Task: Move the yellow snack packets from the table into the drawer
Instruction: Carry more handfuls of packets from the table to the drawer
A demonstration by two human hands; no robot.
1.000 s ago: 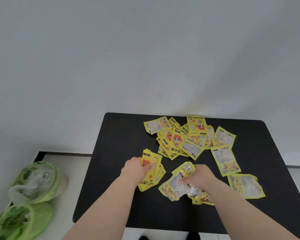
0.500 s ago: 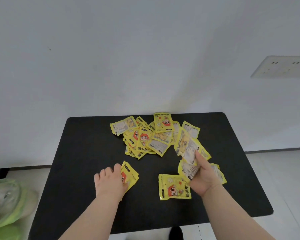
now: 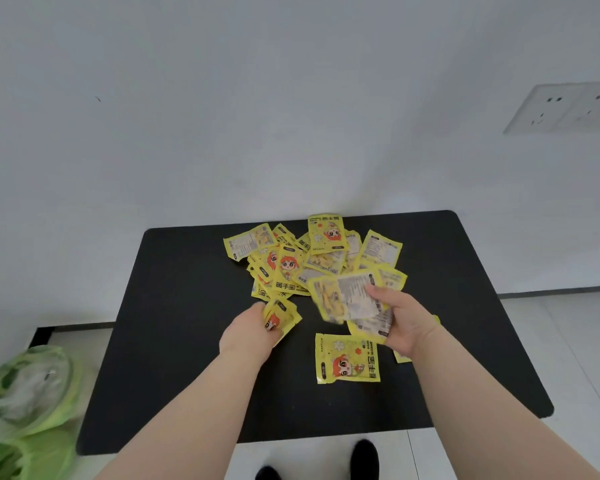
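Yellow printed snack packets [image 3: 291,265] heaped far-middle on the black rectangular worktop [image 3: 187,306], left grip [image 3: 253,332] curled round a few, now nearer the heap, right grip [image 3: 406,323] still pinching a fanned stack [image 3: 350,299], lone packet [image 3: 347,358] flat beside it

**One head-worn wide-angle view, looking forward and down over the bench [image 3: 187,306].**

The camera sits above the bench's near edge and faces the wall [image 3: 291,98], which fills the whole upper half. It is close enough that the left arm [image 3: 194,403] and right arm [image 3: 471,393] come in from the bottom edge and reach mid-frame. The bench takes the lower middle, with the packets [image 3: 312,258] near the centre of the frame. The tilt is steep: shoes [image 3: 364,455] show at the bottom edge. The wide lens also takes in a bag [image 3: 32,393] at lower left, floor [image 3: 551,323] at right and a socket [image 3: 565,107] at upper right.
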